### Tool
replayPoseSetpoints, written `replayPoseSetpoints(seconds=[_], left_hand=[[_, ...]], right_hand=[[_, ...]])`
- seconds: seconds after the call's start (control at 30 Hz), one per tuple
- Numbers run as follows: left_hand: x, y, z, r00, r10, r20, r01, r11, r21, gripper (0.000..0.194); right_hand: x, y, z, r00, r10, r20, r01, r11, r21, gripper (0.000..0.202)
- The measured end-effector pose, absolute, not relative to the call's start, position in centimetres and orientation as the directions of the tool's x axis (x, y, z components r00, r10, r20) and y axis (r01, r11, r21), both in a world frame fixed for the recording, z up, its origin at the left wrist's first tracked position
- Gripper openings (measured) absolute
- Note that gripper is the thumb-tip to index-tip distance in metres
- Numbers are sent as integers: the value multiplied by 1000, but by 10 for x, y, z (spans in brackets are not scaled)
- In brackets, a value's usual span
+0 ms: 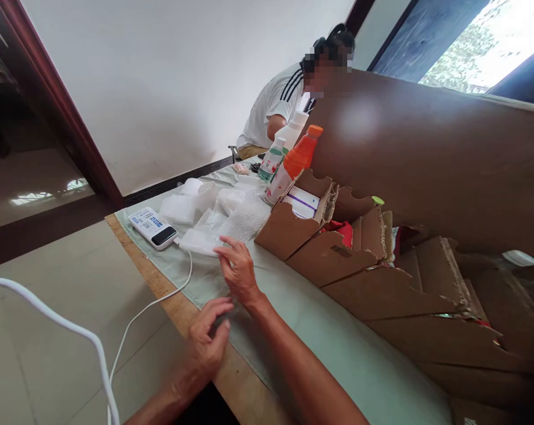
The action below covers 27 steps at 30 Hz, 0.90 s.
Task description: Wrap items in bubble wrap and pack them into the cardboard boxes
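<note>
My right hand (239, 270) reaches over the table with its fingers stretched forward and slightly apart. Its fingertips are at the near edge of a piece of clear bubble wrap (200, 241); whether they touch it I cannot tell. Closer to the table's wooden edge, my left hand (208, 336) hovers with thumb and fingers apart and nothing between them. More crumpled bubble wrap (244, 212) lies beyond my right hand. To the left of the wrap lies a white power bank (152, 228) with a dark display and a white cable (187, 277) plugged in.
Several open cardboard bins (333, 251) stand in a row on the right, before a tall brown cardboard panel (426, 141). An orange-capped bottle (300, 154) and a smaller clear bottle (271, 160) stand behind the wrap. A person in a white shirt (271, 97) sits at the far end.
</note>
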<state>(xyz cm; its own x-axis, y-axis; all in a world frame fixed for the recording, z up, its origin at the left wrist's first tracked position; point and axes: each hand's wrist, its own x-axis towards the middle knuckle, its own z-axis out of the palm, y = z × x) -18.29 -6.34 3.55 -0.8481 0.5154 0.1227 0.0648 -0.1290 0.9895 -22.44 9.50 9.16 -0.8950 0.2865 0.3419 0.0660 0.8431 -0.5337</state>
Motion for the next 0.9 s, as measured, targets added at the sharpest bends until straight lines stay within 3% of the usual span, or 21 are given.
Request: replayPoseSetpoints(seconds=[0.07, 0.13, 0.2, 0.27, 0.43, 0.57, 0.67, 0.77, 0.83, 0.9], left_hand=[[-195, -67, 45, -804, 560, -200, -398, -258, 880, 31], [-209, -71, 56, -620, 687, -378, -733, -336, 591, 44], [-218, -74, 67, -462, 795, -394, -872, -326, 365, 59], [-216, -73, 74, -392, 829, -398, -911, -289, 294, 68], [-163, -54, 77, -458, 729, -508, -827, -140, 545, 45], [-115, -37, 81, -471, 726, -501, -784, -83, 616, 38], [-95, -29, 92, -468, 739, -484, -764, -64, 642, 37], [-88, -26, 106, -437, 774, -458, -774, -64, 630, 30], [-88, -27, 113, -388, 811, -438, -801, -63, 595, 23], [-89, -28, 115, -351, 830, -433, -820, -49, 571, 18]], right_hand=[[-182, 96, 100, -826, 354, 438, -36, 743, -668, 28], [-133, 98, 108, -784, 432, 447, -113, 608, -786, 26], [-86, 100, 111, -794, 489, 361, -87, 496, -864, 26], [-44, 102, 107, -803, 537, 259, -26, 403, -915, 27], [39, 111, 89, -727, 680, 92, 177, 316, -932, 25], [87, 108, 95, -445, 878, 178, 332, 347, -877, 20], [92, 86, 109, -558, 772, 304, 309, 533, -788, 26], [80, 64, 109, -748, 591, 304, 268, 687, -676, 54], [79, 56, 99, -754, 599, 268, 337, 704, -625, 60], [94, 56, 84, -694, 674, 254, 430, 671, -604, 47]])
